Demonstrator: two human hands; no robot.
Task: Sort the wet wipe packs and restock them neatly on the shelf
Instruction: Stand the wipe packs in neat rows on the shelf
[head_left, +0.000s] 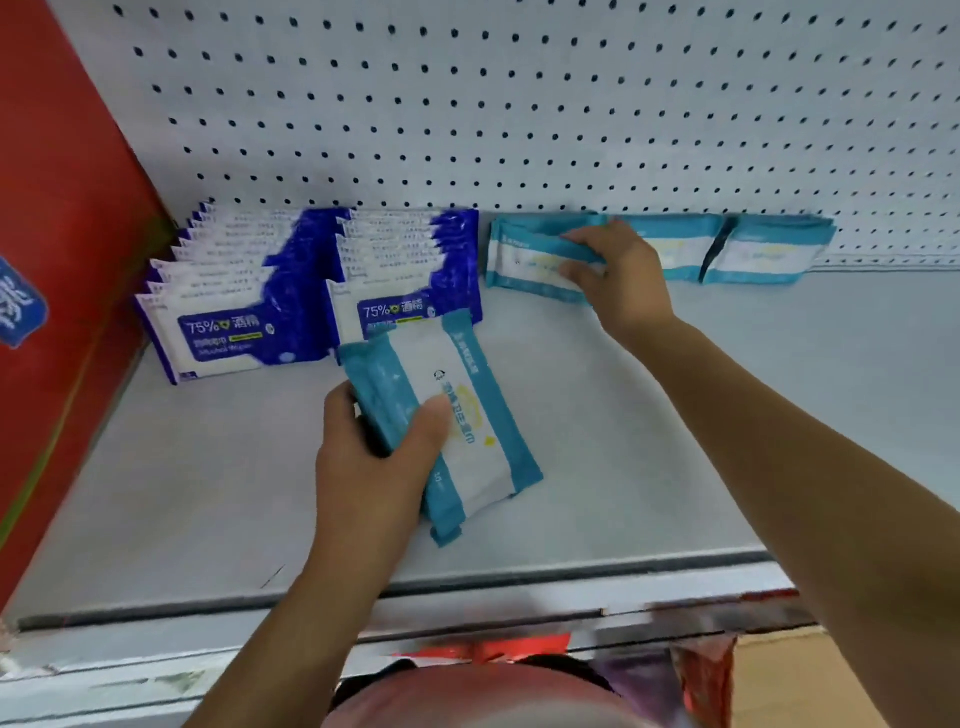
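My left hand (371, 457) grips a small stack of teal and white wet wipe packs (457, 415) above the middle of the grey shelf (208, 493), thumb on top. At the back of the shelf my right hand (615, 273) holds an upright teal pack (524, 254), the leftmost of a row. Two more teal packs (675, 247) (763, 254) stand to its right against the pegboard. Two rows of dark blue and white alcohol wipe packs (228, 306) (405, 270) stand at the back left.
A white pegboard (519, 104) forms the back wall. A red side panel (67, 260) closes the shelf on the left. The shelf's front rail (467, 587) runs below my arms. Red and purple goods (696, 675) show under the shelf at the lower right.
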